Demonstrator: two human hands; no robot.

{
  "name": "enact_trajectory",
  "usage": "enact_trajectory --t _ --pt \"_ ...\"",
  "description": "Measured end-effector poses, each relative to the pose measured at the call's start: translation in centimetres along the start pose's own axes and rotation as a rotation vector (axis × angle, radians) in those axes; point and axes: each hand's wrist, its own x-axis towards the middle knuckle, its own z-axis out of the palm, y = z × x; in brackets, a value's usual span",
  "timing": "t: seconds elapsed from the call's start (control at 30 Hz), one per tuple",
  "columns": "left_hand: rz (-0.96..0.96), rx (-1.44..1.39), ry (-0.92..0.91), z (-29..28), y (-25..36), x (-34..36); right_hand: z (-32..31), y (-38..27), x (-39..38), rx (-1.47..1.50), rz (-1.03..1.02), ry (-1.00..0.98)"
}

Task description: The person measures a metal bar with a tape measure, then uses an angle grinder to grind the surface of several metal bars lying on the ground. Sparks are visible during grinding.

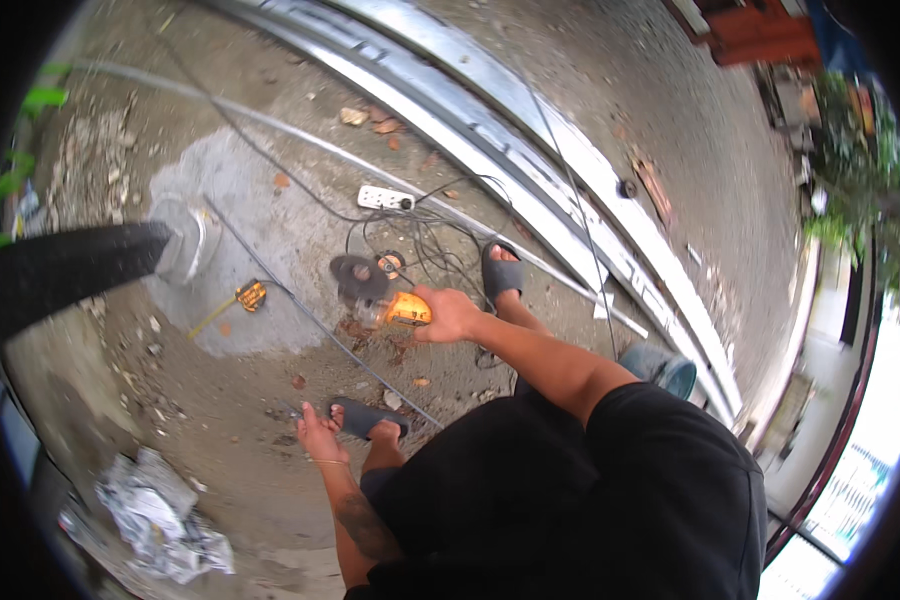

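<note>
My right hand (pixel 448 315) is wrapped around the yellow body of an angle grinder (pixel 408 309). Its dark disc (pixel 358 277) points away from me, above the ground. Lower down, my left hand (pixel 320 438) has its fingers drawn together near my sandalled foot; a small thin thing seems to stick out at the fingertips, too blurred to name. A long thin metal rod (pixel 310 313) slants across the ground between the two hands. Left of the rod lies a yellow and black tape measure (pixel 251 295) with some tape pulled out. Beside the grinder is a disc with an orange centre (pixel 390 265).
A white power strip (pixel 385 198) and tangled black cable (pixel 435 240) lie ahead. Long silver metal channels (pixel 450 125) and a thin pipe (pixel 300 135) run across the far side. A dark post (pixel 80 265) stands left, crumpled sheeting (pixel 160 515) lower left, a bucket (pixel 660 370) right.
</note>
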Motion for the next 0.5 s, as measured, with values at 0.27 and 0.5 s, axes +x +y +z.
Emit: enact_trajectory --t 0.27,0.5 --pt "0.338 0.898 -0.181 7.9 14.3 -1.5 -9.8 0.8 -12.0 0.975 0.006 0.439" --pt "0.779 1.337 -0.176 36.9 17.5 -6.6 -23.2 12.8 -18.7 1.579 0.128 0.737"
